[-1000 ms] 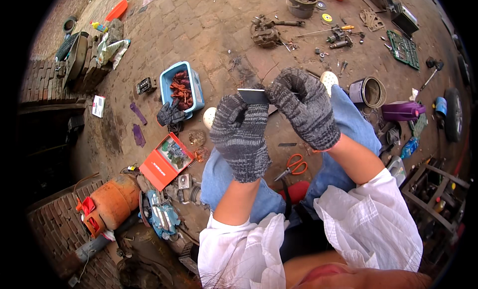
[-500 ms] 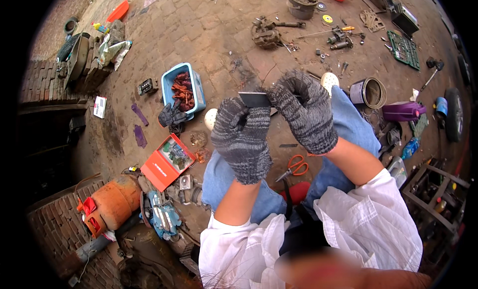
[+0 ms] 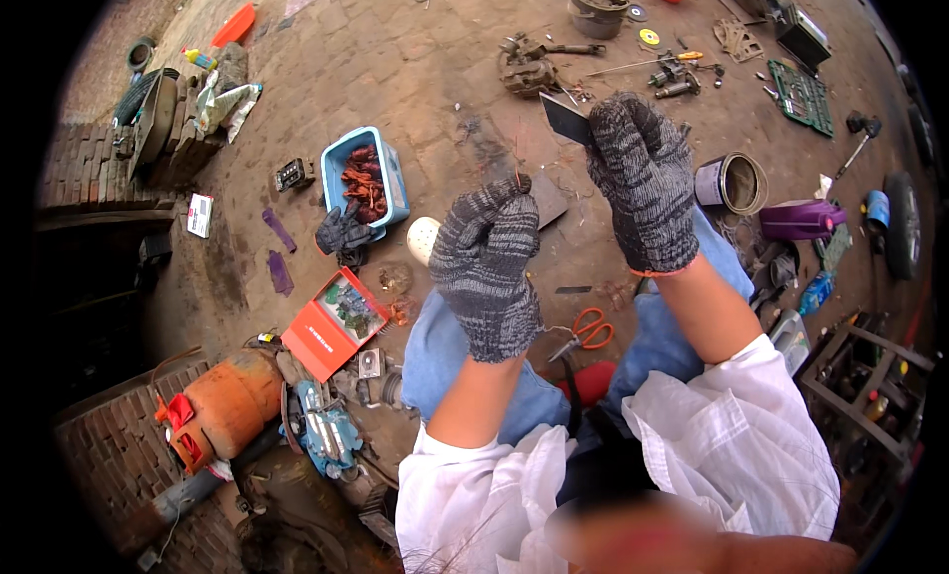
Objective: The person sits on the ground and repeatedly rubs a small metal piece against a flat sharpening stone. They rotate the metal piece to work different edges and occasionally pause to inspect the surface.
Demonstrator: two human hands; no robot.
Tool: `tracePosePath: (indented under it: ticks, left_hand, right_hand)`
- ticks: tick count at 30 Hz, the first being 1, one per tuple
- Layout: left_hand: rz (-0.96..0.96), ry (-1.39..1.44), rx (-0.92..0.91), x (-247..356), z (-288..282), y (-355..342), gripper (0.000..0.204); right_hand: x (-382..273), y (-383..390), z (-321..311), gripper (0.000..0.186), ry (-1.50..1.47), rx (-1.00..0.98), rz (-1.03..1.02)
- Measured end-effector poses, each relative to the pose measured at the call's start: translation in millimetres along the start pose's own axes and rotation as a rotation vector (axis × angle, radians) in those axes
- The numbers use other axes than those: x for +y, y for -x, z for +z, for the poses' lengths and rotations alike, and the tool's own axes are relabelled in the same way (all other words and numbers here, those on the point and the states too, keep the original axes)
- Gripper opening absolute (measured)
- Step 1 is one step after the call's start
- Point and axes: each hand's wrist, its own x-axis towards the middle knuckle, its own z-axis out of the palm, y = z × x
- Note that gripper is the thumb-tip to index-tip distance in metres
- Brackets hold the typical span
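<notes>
Both my hands wear grey-and-black knitted gloves. My right hand [image 3: 643, 174], raised to the right, grips a flat dark rectangular plate [image 3: 566, 120] by one end; the plate tilts up to the left, and its top edge is pale. My left hand [image 3: 486, 263] is closed in a pinch, lower and apart from the plate. From its fingertips rises a thin reddish-brown wire [image 3: 519, 159], hard to make out against the ground. Below, between my knees, orange-handled scissors [image 3: 591, 332] lie on the ground. A flat dark sheet [image 3: 550, 202] lies beyond my left hand.
Left of me stand a blue bin [image 3: 397, 183] of reddish copper-like coils, an open red box [image 3: 321, 339] of small parts and an orange gas cylinder [image 3: 232, 401]. On the right are a metal can [image 3: 708, 185], a purple jug [image 3: 806, 221] and a green tool case [image 3: 803, 99].
My hands have moved apart. The right hand carried the dark plate up and to the right, away from the left hand, which sank slightly and shifted a little right.
</notes>
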Motion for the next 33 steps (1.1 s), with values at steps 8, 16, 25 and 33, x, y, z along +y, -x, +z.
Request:
tracePosePath:
  ticks: [8,16,25,33]
  left_hand:
    - [0.040,-0.011,-0.023,12.5,2.0,1.7,0.021]
    - [-0.047,-0.002,-0.033,13.9,4.3,2.6,0.021]
    - [0.023,-0.303,-0.022,13.3,1.0,2.4,0.014]
    - [0.425,-0.578,0.153,2.9,-6.8,4.5,0.021]
  right_hand:
    - [-17.0,8.4,-0.1,0.012,0.286,-0.504,0.261]
    - [-12.0,9.8,5.8,0.011,0.317,-0.392,0.119]
    - [-10.0,10.6,7.7,0.010,0.279,-0.366,0.125]
    - [-13.7,12.7,9.1,0.011,0.400,-0.367,0.144]
